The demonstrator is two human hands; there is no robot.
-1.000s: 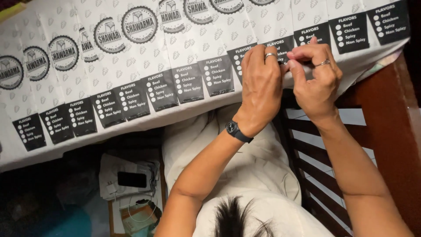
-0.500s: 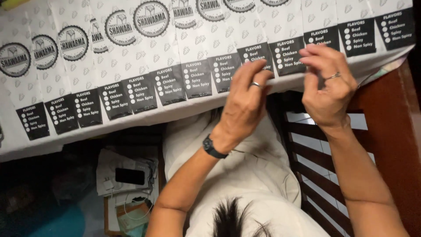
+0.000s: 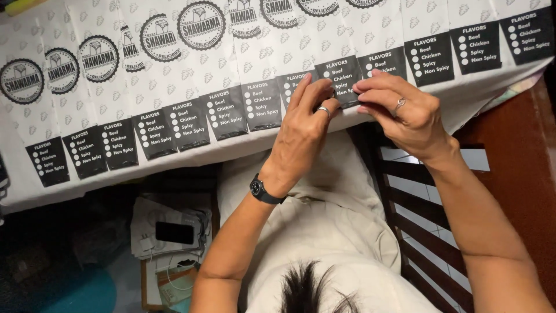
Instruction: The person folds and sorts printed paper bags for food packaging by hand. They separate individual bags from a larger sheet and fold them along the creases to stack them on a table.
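A long row of white printed paper bags [image 3: 191, 110] lay overlapped across the table edge [image 3: 116, 174], each bearing a round black emblem and a black label panel. Below it showed a dark slatted chair [image 3: 417, 232] and a phone [image 3: 174, 232] on papers. Both hands met at one bag [image 3: 341, 78] near the row's middle. The left hand [image 3: 304, 130], with a ring and black watch [image 3: 263, 190], pinched that bag's lower edge; the right hand [image 3: 402, 113] gripped the same edge with its fingertips.
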